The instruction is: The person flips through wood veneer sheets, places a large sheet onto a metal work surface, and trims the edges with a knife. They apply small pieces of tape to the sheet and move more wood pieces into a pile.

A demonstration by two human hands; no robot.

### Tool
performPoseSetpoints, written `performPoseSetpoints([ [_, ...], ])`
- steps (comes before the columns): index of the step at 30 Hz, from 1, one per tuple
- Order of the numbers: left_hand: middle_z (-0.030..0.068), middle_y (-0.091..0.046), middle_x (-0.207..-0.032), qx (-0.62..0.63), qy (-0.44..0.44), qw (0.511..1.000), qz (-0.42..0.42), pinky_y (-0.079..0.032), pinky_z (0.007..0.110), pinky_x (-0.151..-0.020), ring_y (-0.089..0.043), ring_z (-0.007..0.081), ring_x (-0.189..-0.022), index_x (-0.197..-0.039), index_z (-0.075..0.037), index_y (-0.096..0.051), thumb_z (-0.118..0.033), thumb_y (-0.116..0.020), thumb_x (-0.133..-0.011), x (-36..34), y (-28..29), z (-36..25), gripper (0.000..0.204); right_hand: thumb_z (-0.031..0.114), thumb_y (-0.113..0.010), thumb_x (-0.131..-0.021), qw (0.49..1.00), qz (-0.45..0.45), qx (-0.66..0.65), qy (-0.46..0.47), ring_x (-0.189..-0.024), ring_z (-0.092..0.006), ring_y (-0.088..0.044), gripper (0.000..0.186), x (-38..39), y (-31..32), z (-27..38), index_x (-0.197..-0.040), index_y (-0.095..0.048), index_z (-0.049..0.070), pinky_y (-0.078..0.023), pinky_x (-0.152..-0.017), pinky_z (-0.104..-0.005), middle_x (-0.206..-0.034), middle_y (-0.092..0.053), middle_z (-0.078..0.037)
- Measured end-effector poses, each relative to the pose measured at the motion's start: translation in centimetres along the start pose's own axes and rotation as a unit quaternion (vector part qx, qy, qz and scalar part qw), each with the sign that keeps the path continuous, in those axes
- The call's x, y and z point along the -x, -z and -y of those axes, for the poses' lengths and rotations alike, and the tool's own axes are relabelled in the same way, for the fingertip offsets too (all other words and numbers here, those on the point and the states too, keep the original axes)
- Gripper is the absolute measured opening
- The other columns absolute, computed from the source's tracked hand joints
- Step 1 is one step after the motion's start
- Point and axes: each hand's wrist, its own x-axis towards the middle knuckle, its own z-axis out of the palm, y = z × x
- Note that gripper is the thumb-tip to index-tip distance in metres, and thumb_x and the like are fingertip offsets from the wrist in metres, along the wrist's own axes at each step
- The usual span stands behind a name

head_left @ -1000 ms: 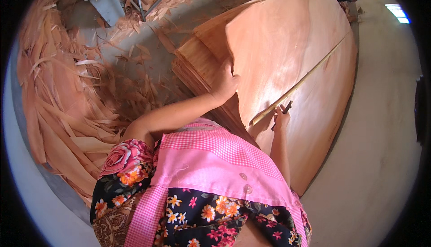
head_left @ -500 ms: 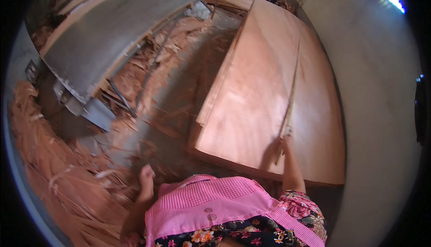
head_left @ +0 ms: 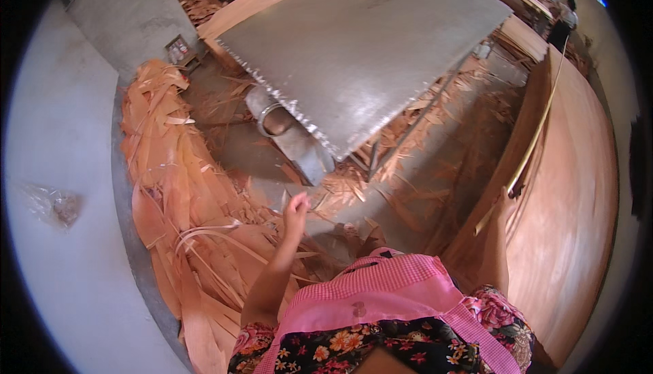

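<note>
Wood sheets (head_left: 575, 190) look smooth — the grey tabletop (head_left: 360, 54) metallic, faintly glossy.

From my remote post, I see a woodworking workshop: 1 big grey-topped table (head_left: 367, 54), stacked thin wood sheets (head_left: 575, 197), scraps (head_left: 170, 183) heaped along the floor (head_left: 250, 168).

I'm facing the grey-topped table (head_left: 367, 54), standing on the grey floor (head_left: 255, 172). Left of the table, that floor bears a long heap of peeled veneer strips (head_left: 194, 238); broken veneer scraps (head_left: 405, 156) scatter beneath and right of it. Farther right, a stack of broad veneer sheets (head_left: 575, 204), its footing hidden from me.
</note>
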Motion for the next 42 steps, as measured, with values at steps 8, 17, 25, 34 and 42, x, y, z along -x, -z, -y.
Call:
performPoseSetpoints([
  [8,0.0137,-0.059,-0.093,-0.417,0.045,0.903,-0.09,-0.044,0.036,-0.078,-0.057,0.0281,-0.085,-0.101,-0.001,-0.053,-0.022,-0.05,-0.082,-9.8,28.7,7.7,0.029,0.011,-0.054,-0.079,0.988,0.119,-0.097,-0.033,-0.04,-0.008,-0.041,0.009,9.6,-34.2,7.3,-0.073,-0.049,0.005,-0.032,-0.035,-0.0212,-0.054,-0.045,-0.001],
  [17,0.0176,-0.057,-0.089,-0.432,0.567,0.699,0.051,-0.043,0.038,-0.075,-0.053,0.0311,-0.086,-0.093,-0.005,-0.058,-0.021,-0.048,-0.079,-3.8,48.2,15.2,0.024,0.013,-0.054,-0.078,0.979,0.149,-0.096,-0.104,-0.04,-0.0074,-0.041,0.011,21.2,-63.7,9.1,-0.074,-0.049,0.005,-0.033,-0.035,-0.0197,-0.056,-0.046,-0.001],
  [25,0.02,-0.058,-0.082,-0.532,0.393,0.745,0.089,-0.045,0.039,-0.071,-0.056,0.0329,-0.078,-0.085,-0.002,-0.059,-0.025,-0.046,-0.078,-33.4,66.8,19.3,0.027,0.019,-0.055,-0.078,0.984,0.147,-0.063,-0.081,-0.041,-0.0083,-0.043,0.015,33.1,-90.3,10.1,-0.071,-0.051,0.006,-0.035,-0.037,-0.021,-0.055,-0.047,-0.001],
  [34,0.0178,-0.059,-0.077,-0.327,-0.004,0.943,-0.06,-0.044,0.039,-0.069,-0.057,0.0325,-0.076,-0.082,-0.003,-0.057,-0.026,-0.045,-0.082,-85.6,72.9,4.5,0.026,0.014,-0.055,-0.079,0.986,0.156,-0.042,-0.049,-0.042,-0.0089,-0.045,0.013,43.1,-121.8,16.4,-0.073,-0.054,0.002,-0.035,-0.037,-0.0212,-0.056,-0.049,-0.002],
  [42,0.0185,-0.058,-0.084,-0.522,0.27,0.797,0.14,-0.044,0.041,-0.067,-0.056,0.0332,-0.078,-0.081,-0.001,-0.056,-0.021,-0.041,-0.082,-94.2,92.6,14.2,0.025,0.013,-0.054,-0.08,0.962,0.203,-0.144,-0.113,-0.041,-0.0085,-0.043,0.011,48.6,-155.9,19.8,-0.079,-0.053,0.002,-0.033,-0.036,-0.0203,-0.056,-0.046,-0.001],
])
